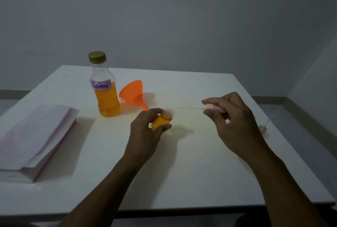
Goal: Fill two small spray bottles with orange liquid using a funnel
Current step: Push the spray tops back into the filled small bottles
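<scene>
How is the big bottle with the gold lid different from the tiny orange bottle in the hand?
The big clear plastic bottle stands upright on the white table; the tiny clear bottle is tilted, gripped in the left hand. The big bottle wears a gold cap and a purple "Spray" label; the tiny bottle shows neither. The big bottle is about half full; the tiny bottle looks nearly full. Both hold orange liquid.

We are holding a tilted, orange-filled spray bottle (161, 121) in our left grip (145, 129), a pink sprayer (213, 107) in our right grip (232, 117); the funnel (132, 91) is lying sideways beyond the left grip.
</scene>
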Tool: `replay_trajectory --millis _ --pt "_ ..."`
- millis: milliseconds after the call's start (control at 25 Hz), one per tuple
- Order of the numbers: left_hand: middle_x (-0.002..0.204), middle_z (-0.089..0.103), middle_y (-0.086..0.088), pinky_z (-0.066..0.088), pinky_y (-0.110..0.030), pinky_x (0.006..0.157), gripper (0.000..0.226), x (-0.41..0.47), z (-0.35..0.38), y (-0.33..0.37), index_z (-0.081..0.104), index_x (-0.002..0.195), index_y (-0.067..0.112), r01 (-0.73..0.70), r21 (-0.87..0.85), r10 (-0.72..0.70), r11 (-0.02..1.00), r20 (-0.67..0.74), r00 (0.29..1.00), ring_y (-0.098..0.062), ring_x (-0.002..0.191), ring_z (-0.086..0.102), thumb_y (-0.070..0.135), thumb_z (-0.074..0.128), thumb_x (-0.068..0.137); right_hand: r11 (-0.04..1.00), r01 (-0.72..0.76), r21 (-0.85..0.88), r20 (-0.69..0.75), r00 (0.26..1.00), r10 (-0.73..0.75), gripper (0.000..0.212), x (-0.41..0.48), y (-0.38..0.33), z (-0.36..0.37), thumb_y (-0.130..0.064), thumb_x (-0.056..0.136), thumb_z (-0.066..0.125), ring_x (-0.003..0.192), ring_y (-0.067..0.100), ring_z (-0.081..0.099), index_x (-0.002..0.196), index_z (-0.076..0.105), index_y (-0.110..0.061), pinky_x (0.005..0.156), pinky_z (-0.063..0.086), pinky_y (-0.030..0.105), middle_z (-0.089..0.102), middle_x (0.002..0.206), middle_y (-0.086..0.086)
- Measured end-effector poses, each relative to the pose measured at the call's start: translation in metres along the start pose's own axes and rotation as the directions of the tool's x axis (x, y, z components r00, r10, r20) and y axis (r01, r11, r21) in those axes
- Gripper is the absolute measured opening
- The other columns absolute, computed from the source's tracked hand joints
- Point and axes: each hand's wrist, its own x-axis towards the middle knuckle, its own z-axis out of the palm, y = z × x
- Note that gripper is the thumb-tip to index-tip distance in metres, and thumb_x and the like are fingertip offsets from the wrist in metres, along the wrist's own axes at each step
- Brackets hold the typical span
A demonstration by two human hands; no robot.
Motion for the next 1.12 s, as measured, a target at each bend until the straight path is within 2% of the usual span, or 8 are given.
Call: replay_trajectory --millis 200,600,680,760,840,920,1000,1120 --pt "0.111 0.063 0.007 0.048 -0.019 0.079 0.039 -0.002 0.003 0.002 0.063 0.112 0.027 -0.046 0.032 0.046 0.998 0.014 0.999 -0.01 0.096 0.055 0.028 0.077 0.075 0.999 -0.001 -0.051 0.094 0.996 0.005 0.029 -0.002 -0.001 0.008 -0.019 0.09 0.071 0.094 0.009 0.06 0.118 0.073 -0.013 0.076 0.047 0.002 0.059 0.11 0.0" --pt "0.111 0.066 0.003 0.055 -0.031 0.079 0.041 -0.013 0.014 0.004 0.064 0.115 0.027 -0.215 0.115 0.199 0.97 0.136 0.971 -0.011 0.094 0.058 0.038 0.073 0.076 0.992 0.124 0.0 0.258 0.959 -0.12 0.019 0.003 -0.003 0.031 -0.007 0.083 0.079 0.083 -0.002 0.061 0.101 0.074 -0.011 0.076 0.051 0.004 0.073 0.101 0.002" --pt "0.114 0.065 0.002 0.054 -0.029 0.081 0.041 -0.014 0.014 0.004 0.063 0.117 0.025 -0.223 0.14 0.201 0.965 0.157 0.967 -0.013 0.096 0.058 0.036 0.072 0.078 0.997 0.064 -0.052 0.283 0.958 -0.047 0.016 0.003 -0.003 0.029 -0.025 0.087 0.078 0.076 0.001 0.06 0.098 0.074 -0.013 0.07 0.053 0.013 0.072 0.089 -0.003" --pt "0.116 0.064 0.003 0.053 -0.027 0.081 0.04 -0.015 0.014 0.006 0.062 0.118 0.026 -0.229 0.152 0.199 0.962 0.188 0.962 -0.013 0.098 0.057 0.037 0.07 0.08 0.99 -0.028 -0.142 0.302 0.951 0.07 0.037 0.003 -0.004 0.026 -0.058 0.084 0.067 0.067 0.004 0.058 0.09 0.068 -0.021 0.064 0.048 0.019 0.061 0.072 -0.014" --pt "0.115 0.065 0.004 0.053 -0.029 0.082 0.038 -0.014 0.014 0.008 0.062 0.118 0.026 -0.231 0.157 0.197 0.96 0.209 0.958 -0.011 0.097 0.057 0.038 0.068 0.082 0.983 -0.09 -0.161 0.292 0.947 0.134 0.055 0.005 -0.004 0.021 -0.072 0.073 0.063 0.071 0.005 0.06 0.109 0.063 -0.032 0.067 0.051 0.02 0.058 0.077 -0.018" --pt "0.115 0.066 0.004 0.051 -0.028 0.082 0.036 -0.013 0.013 0.009 0.062 0.117 0.027 -0.211 0.161 0.175 0.964 0.21 0.962 -0.01 0.095 0.056 0.035 0.069 0.082 0.992 -0.107 -0.07 0.326 0.937 0.124 0.062 0.006 -0.002 0.015 -0.057 0.074 0.078 0.073 0.005 0.063 0.128 0.053 -0.039 0.066 0.052 0.015 0.059 0.09 -0.019" --pt "0.115 0.067 0.004 0.046 -0.021 0.079 0.037 -0.012 0.012 0.009 0.062 0.117 0.027 -0.199 0.172 0.161 0.965 0.211 0.964 -0.008 0.093 0.053 0.033 0.07 0.082 0.998 -0.058 0.028 0.366 0.93 0.044 0.049 0.004 0.001 0.014 -0.032 0.081 0.083 0.077 0.004 0.065 0.121 0.057 -0.039 0.062 0.051 0.012 0.062 0.097 -0.02" --pt "0.119 0.065 0.004 0.04 -0.014 0.077 0.039 -0.012 0.01 0.008 0.061 0.12 0.027 -0.209 0.187 0.168 0.96 0.212 0.963 -0.007 0.094 0.049 0.033 0.07 0.082 0.997 -0.078 0.027 0.301 0.951 0.067 0.021 0.001 0.001 0.021 -0.037 0.087 0.076 0.073 0.006 0.064 0.103 0.07 -0.025 0.064 0.051 0.015 0.068 0.088 -0.014"
